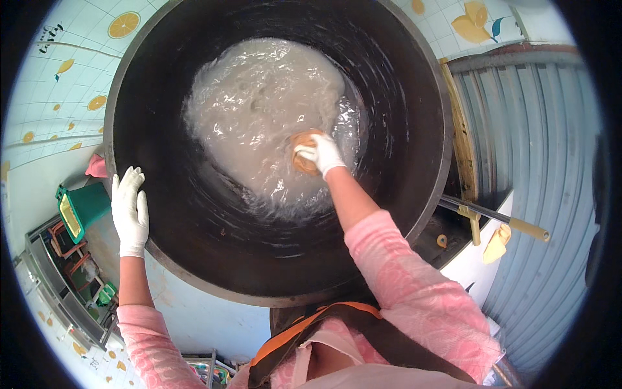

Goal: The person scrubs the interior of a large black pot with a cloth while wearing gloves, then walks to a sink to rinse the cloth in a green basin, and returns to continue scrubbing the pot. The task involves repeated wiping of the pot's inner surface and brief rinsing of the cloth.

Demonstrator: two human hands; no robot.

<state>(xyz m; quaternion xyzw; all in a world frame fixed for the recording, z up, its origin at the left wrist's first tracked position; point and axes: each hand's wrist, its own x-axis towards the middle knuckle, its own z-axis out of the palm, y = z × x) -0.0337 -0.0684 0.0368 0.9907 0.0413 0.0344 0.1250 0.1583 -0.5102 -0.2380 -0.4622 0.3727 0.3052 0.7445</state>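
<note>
A very large dark wok (pixel 214 272) stands before me, with murky, churned water (pixel 262 92) in its bottom. My right hand (pixel 326 153), in a white glove, grips an orange-brown scrubbing pad (pixel 307 167) at the water's lower right edge. Whether the pad is cloth or fibre, I cannot tell. My left hand (pixel 130 214) wears a white glove too. It lies flat against the wok's left rim, fingers extended and thumb a little apart, holding nothing.
Beyond the rim at left stand a green bin (pixel 87 209) and a metal rack (pixel 63 296). A pole with a yellowish handle (pixel 527 228) juts out at right, near a yellow cloth (pixel 498 243). Corrugated metal sheeting (pixel 549 146) closes off the right; tiled wall (pixel 73 97) bounds the far left.
</note>
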